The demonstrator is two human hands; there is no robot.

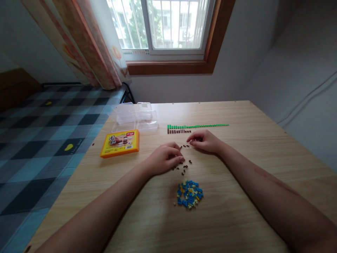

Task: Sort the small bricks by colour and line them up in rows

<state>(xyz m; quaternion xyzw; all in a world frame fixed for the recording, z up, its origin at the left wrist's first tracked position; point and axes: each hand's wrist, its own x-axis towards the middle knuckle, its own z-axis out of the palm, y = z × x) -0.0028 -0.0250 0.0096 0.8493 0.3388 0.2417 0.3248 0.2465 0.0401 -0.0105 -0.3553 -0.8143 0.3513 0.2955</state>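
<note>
My left hand (166, 160) rests on the table with its fingers bent inward beside a few loose brown building bricks (185, 166). What lies between its fingertips, if anything, is hidden. Just right of it, my right hand (205, 141) curls over dark brown building bricks (197, 139), which partly show under the fingers. Beyond my hands runs a short row of brown bricks (179, 131), and behind that a longer row of green bricks (195, 126). Closer to me lies a mixed pile of blue, yellow and cream bricks (190, 194).
A yellow-orange box (120, 143) lies flat on the wooden table (237, 182) at the left. Clear plastic trays (135, 117) stand behind it. A bed with a checked cover (52, 140) adjoins the left side, and a window (173, 28) is ahead.
</note>
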